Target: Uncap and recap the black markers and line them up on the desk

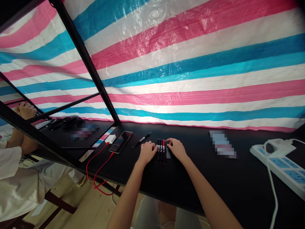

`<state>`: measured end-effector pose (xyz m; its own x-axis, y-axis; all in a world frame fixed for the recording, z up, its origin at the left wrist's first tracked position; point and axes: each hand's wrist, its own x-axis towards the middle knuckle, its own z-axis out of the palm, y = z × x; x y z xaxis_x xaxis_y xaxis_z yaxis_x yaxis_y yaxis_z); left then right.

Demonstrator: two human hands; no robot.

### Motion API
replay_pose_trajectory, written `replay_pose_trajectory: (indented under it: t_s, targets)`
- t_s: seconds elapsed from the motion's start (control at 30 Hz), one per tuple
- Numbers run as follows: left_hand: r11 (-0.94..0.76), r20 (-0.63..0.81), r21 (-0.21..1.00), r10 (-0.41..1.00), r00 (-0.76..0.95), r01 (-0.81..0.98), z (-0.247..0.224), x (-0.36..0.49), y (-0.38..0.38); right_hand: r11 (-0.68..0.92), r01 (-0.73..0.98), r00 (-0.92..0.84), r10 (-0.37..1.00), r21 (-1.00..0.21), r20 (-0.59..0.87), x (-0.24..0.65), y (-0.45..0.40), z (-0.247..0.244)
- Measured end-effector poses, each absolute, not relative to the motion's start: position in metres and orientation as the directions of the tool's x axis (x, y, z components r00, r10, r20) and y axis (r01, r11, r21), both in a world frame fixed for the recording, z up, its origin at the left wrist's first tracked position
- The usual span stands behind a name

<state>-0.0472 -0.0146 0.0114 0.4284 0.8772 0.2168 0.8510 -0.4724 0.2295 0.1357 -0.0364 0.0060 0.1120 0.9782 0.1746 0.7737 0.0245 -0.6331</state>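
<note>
Several pens [161, 149] lie side by side in a row on the black table, mostly black with white markings, one with a red part. From the left, my left hand [147, 152] rests against the row with its fingers curled onto the outer pen. My right hand [177, 149] grips the row's other side, its fingertips over the rightmost pens and partly hiding them. One more black pen [142, 140] lies apart on the table, slanted, just beyond my left hand.
A phone [121, 142] and white charger [110, 139] with a red cable [102, 168] lie left. A blurred-out packet [222, 144] and white power strip [281, 163] are right. A black metal frame [92, 66] separates another person [19, 178] at the neighbouring table. Striped sheeting [178, 76] hangs behind.
</note>
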Motion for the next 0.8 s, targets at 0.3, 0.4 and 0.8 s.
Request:
replay_pose_trajectory:
  t_s: [0.3,0.4,0.8]
  targets:
    - [-0.466,0.208,0.255,0.882,0.423,0.847,0.0111,-0.0469,-0.0132,0.020,0.792,0.099,0.982,-0.610,0.161,0.1356,-0.0371,0.0074]
    - [-0.473,0.217,0.258,0.878,0.426,0.842,0.0103,-0.0473,-0.0130,0.017,0.795,0.101,0.982,-0.606,0.160,0.1351,-0.0378,0.0083]
    - [-0.482,0.216,0.249,0.873,0.437,0.840,0.0120,-0.0475,-0.0136,-0.031,0.793,0.134,0.983,-0.608,0.124,0.1343,-0.0399,0.0127]
